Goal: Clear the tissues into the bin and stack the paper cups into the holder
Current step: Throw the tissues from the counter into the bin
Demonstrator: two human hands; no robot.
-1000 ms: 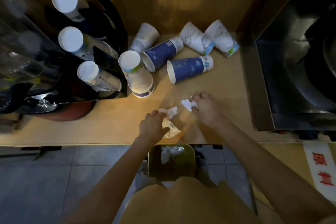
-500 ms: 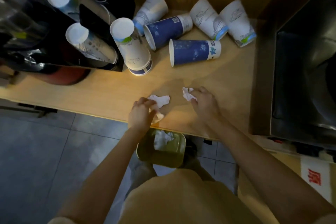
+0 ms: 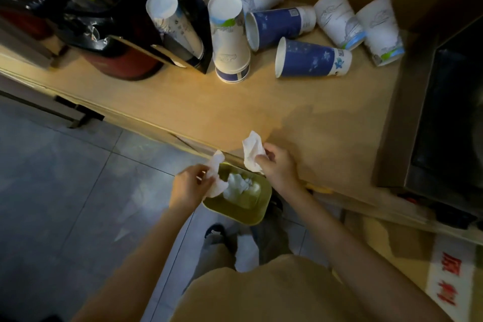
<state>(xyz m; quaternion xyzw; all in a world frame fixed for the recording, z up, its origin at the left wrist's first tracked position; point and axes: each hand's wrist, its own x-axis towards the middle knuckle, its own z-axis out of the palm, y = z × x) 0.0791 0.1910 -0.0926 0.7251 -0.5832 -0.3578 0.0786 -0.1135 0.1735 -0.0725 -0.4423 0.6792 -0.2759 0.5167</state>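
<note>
We are pinching a tissue in each of our hands, left hand [image 3: 188, 187] and right hand [image 3: 277, 168], over the bin [image 3: 251, 213] (parked below the counter [image 3: 326, 123] edge), so releasing drops them in.

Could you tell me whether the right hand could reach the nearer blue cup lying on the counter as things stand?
Probably yes: open counter lies between the right hand and blue cup, but that hand holds a tissue.
</note>
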